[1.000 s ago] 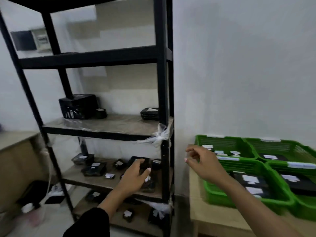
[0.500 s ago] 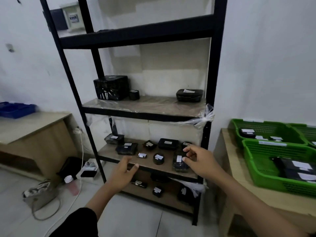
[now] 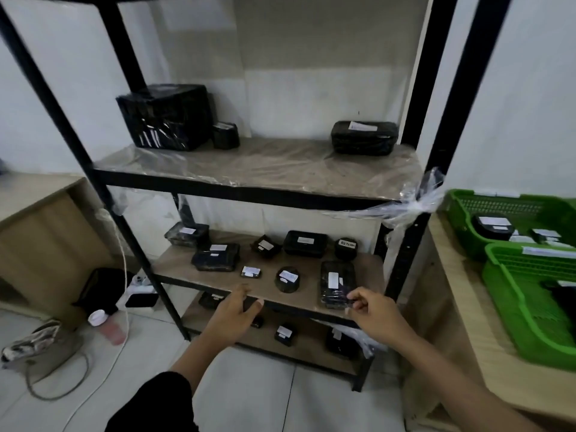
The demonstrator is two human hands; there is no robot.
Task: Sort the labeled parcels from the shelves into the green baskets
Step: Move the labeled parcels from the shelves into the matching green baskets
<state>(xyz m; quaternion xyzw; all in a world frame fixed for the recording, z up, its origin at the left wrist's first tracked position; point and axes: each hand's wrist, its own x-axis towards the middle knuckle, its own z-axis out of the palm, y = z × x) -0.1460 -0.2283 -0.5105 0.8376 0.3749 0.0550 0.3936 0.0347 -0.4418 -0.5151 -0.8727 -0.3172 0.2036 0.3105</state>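
Two hands reached toward the middle shelf of a black rack of labeled parcels.

The right hand (image 3: 372, 313) pinched the near edge of a flat black parcel (image 3: 337, 283) at the right front of the middle shelf (image 3: 271, 291), fingers curled on its wrap; the left hand (image 3: 232, 319) hovered at the shelf's front edge, fingers loosely spread, holding nothing; more parcels lay behind; two green baskets (image 3: 530, 275) sat on the wooden table (image 3: 461, 307) to the right, holding parcels.
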